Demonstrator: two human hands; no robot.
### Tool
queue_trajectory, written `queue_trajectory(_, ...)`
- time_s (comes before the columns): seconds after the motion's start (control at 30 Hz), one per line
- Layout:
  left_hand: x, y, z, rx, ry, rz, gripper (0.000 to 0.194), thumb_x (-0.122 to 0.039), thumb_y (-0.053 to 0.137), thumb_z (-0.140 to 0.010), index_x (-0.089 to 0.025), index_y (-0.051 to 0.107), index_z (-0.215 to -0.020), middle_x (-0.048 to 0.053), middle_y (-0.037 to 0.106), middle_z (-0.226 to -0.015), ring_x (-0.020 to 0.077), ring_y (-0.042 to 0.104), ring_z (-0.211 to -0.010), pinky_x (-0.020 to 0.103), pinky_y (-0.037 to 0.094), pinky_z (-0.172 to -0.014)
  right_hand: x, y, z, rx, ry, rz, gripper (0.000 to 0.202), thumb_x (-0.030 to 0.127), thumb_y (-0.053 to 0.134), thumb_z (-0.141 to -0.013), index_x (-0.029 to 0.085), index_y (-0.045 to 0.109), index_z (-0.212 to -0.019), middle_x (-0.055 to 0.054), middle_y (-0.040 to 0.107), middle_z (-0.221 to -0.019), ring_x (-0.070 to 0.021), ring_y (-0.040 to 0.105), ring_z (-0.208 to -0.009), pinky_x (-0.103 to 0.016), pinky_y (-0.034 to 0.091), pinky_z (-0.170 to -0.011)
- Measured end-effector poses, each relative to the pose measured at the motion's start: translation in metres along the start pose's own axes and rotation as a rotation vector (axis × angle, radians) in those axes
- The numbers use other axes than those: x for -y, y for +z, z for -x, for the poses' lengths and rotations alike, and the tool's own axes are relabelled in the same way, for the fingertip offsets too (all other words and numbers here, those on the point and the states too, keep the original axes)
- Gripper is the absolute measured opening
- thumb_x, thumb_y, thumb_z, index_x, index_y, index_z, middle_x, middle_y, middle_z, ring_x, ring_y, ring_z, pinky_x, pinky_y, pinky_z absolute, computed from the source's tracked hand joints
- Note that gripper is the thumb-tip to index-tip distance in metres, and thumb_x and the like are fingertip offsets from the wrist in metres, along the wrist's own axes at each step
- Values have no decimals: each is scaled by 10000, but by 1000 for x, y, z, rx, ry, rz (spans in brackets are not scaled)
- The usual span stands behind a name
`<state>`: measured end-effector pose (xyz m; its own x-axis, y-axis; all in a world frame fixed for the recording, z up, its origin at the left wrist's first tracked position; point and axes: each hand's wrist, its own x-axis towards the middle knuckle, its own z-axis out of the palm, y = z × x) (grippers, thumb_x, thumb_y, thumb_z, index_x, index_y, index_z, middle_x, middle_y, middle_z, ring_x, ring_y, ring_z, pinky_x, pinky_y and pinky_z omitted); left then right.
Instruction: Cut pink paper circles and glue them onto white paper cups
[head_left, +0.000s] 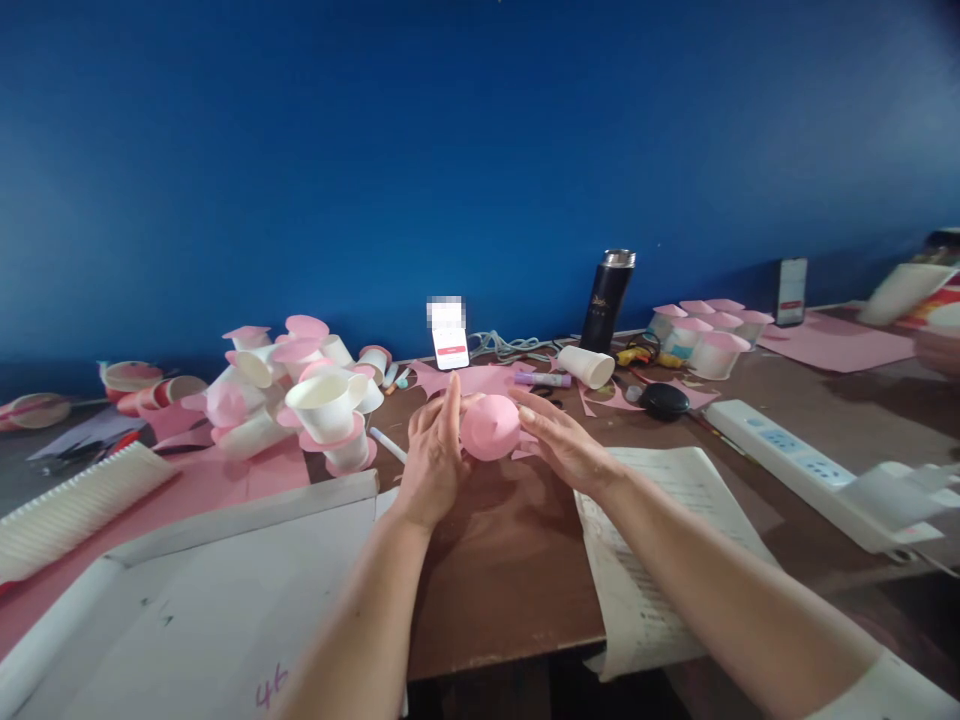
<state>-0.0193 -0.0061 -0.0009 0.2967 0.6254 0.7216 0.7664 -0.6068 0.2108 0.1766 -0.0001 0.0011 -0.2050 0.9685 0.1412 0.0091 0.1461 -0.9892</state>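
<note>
Between my two hands, above the brown table (pixel 502 580), is a round pink paper piece (pixel 491 428) with a small raised centre, like a shallow cone. My left hand (pixel 435 455) grips its left edge, with one finger pointing up. On the opposite edge, the fingers of my right hand (pixel 559 440) press against the paper. Whatever lies beneath the pink piece is hidden. Pink paper scraps (pixel 472 380) lie just behind it, along with a purple glue stick (pixel 541 379). A white paper cup (pixel 586 367) rests on its side further back.
White cups with pink discs (pixel 322 405) pile up on the left, near a stack of cups (pixel 82 510) and a white box lid (pixel 225 590). A phone (pixel 448 335), a black flask (pixel 607 300), pink-topped cups (pixel 716 355) and a power strip (pixel 795 470) stand around. A printed sheet (pixel 675 490) overhangs the edge.
</note>
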Motion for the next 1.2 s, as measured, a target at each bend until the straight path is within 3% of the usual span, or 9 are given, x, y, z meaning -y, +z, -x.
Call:
queue_trajectory(0.17,-3,2,1,123,69,68,882,-164,510,-835,-186,-62,-1506,138,546,-1334,264,451,-1247,448,329,-1034,4,-2,0,91,158,-227,682,491,644,-803,251,425,-1403,-116,432,-1465,-241,559,-1196,-387,492,-939)
queue_trajectory(0.4,-1,6,4,199,107,124,900,-111,499,-801,-220,-47,-1508,111,528,-1354,247,441,-1246,432,333,-1047,4,-2,-1,88,182,-229,592,442,683,-778,233,543,-1314,-90,583,-1331,-254,581,-1165,-390,487,-943)
queue_trajectory(0.73,-4,6,5,270,59,181,921,-72,471,-766,-196,-60,-1508,131,482,-1403,268,404,-1282,474,316,-1055,0,1,-3,49,177,-276,499,400,725,-738,183,636,-1179,-91,676,-1183,-256,615,-1097,-359,501,-904)
queue_trajectory(0.9,-4,-1,2,320,-134,378,1001,-187,600,-744,-177,-45,-1509,159,405,-1454,300,278,-1379,505,224,-1110,-1,0,-6,-33,205,-307,540,407,744,-720,179,626,-1195,-85,687,-1148,-235,633,-1021,-295,512,-806)
queue_trajectory(1.03,-3,-10,0,416,-358,839,910,-249,589,-800,-225,29,-1518,138,266,-1541,266,221,-1419,439,239,-1122,1,-2,-8,2,179,-362,479,416,723,-749,180,651,-1159,-77,698,-1094,-221,636,-974,-271,496,-750)
queue_trajectory(1.1,-4,-12,-1,398,-503,1021,808,-330,565,-850,-252,111,-1514,105,267,-1548,261,233,-1419,417,263,-1116,3,-2,-7,28,160,-368,446,430,708,-761,187,667,-1132,-66,709,-1045,-212,642,-933,-264,489,-724)
queue_trajectory(1.2,-7,-10,-3,321,-680,1112,708,-438,558,-867,-236,271,-1481,88,356,-1512,267,283,-1401,390,280,-1112,3,1,-7,16,163,-356,440,431,726,-741,192,679,-1108,-59,711,-1036,-214,639,-936,-263,482,-733)
